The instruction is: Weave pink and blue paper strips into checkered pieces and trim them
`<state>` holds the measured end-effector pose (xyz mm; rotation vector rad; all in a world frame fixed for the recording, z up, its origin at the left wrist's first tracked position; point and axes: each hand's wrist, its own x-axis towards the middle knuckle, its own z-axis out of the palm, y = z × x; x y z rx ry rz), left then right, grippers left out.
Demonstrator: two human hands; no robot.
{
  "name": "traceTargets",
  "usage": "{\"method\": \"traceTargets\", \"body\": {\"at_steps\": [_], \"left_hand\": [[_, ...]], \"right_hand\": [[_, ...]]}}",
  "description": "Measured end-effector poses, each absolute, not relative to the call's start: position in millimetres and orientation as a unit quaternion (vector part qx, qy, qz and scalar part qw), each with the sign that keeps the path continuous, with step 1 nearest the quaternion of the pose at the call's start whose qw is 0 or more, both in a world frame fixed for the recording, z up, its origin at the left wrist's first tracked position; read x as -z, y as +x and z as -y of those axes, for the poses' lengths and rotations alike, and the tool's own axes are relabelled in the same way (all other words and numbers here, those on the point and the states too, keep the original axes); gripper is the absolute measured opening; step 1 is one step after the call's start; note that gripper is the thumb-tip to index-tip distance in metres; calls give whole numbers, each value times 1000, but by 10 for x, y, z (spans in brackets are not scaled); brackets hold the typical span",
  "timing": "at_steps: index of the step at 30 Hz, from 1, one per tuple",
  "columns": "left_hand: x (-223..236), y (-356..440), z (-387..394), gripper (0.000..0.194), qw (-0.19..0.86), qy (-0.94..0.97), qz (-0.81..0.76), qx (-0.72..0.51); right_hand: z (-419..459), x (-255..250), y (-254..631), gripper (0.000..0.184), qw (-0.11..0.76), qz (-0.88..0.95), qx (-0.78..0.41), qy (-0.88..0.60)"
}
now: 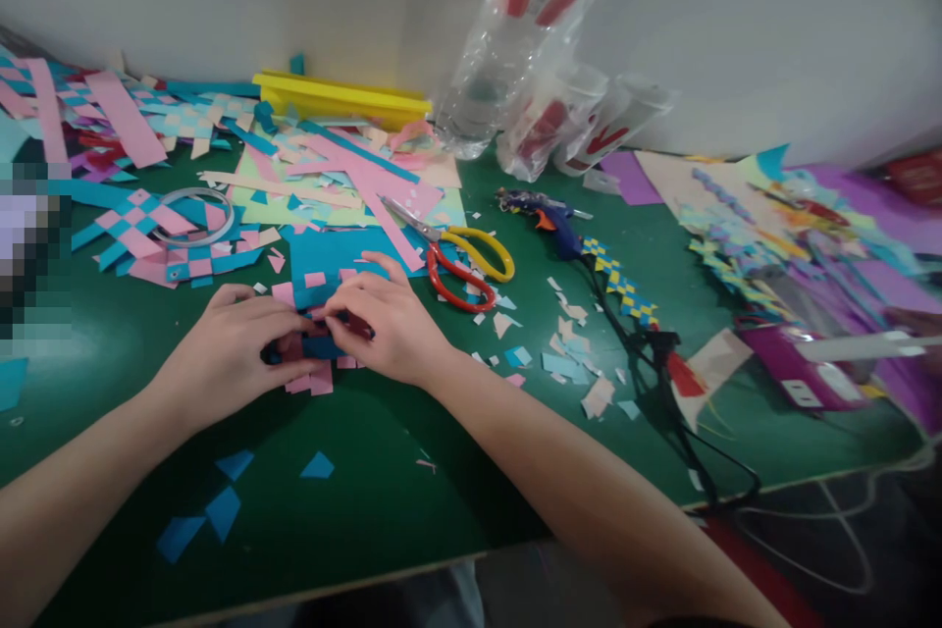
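Observation:
Both hands are on a blue and pink paper weave [316, 375] lying on the green table. My left hand [242, 348] has its fingers closed on the weave's left side, with the thumb along the near edge. My right hand [387, 324] pinches at the weave's middle and right, its fingertips close to the left ones. What lies under the fingers is partly hidden. Behind the weave is a flat blue paper sheet [353, 250]. Scissors [471, 265] with one red and one yellow handle lie just beyond my right hand, blades partly apart.
A clear tape ring [195, 218] rests near a woven pink-blue piece [136, 226] at left. Paper strips and a yellow folded piece [339, 98] line the back. A blue glue gun [555, 226], its cord, plastic cups [625, 118] and paper scraps [566, 358] are to the right.

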<state>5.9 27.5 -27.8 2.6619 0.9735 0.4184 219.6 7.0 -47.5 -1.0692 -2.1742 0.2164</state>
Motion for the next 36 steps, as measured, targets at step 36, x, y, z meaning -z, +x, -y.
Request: {"method": "traceTargets", "body": {"at_steps": [36], "left_hand": [[310, 61, -272, 16, 181, 903, -348, -175]], "right_hand": [[-62, 424, 2203, 28, 298, 869, -86, -387]]}}
